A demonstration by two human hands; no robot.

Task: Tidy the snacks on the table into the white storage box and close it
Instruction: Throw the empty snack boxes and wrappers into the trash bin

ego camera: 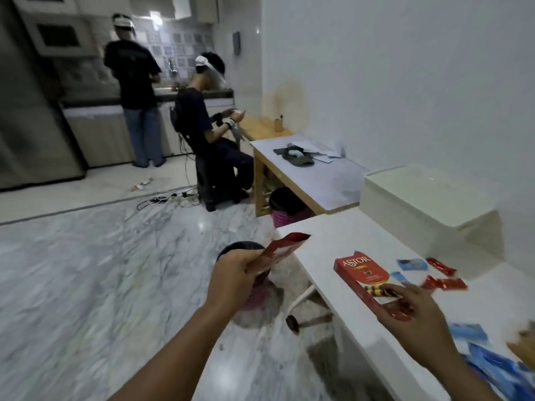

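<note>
Head view, snacks partly gathered. The left hand (240, 263) is held out over the floor, clear of the table (341, 241), its grip closed on a red carton (282, 250) whose far end flap stands open. The right hand (417, 309) rests on the near end of a red Astor wafer box (366, 277) lying flat on the table; its fingers curl over the box end together with a small red wrapper, so the grip is narrow and appears to be closing on the box, though a full hold cannot be confirmed.

Handling, as judged: both cartons are light, thin card, stiff along their length but easily crushed across the faces; they are best taken by the long edges near the middle, and the open flap kept upward so that nothing slides out. The loose red sachets (444, 280) and blue sachets (412, 264) beyond the Astor box are small, glossy and probably slippery; they lend themselves to being swept together or pinched at a crimped end. More blue packets (489, 363) lie blurred at the near right edge.

The white storage box (428, 209) stands at the far end of the table by the wall, lid down, well apart from both hands. The lid must be opened before anything goes in, and both hands are occupied.

Surroundings: a second table (307, 175) with papers lies beyond; two other people (199, 134) work in the kitchen area, well clear.
</note>
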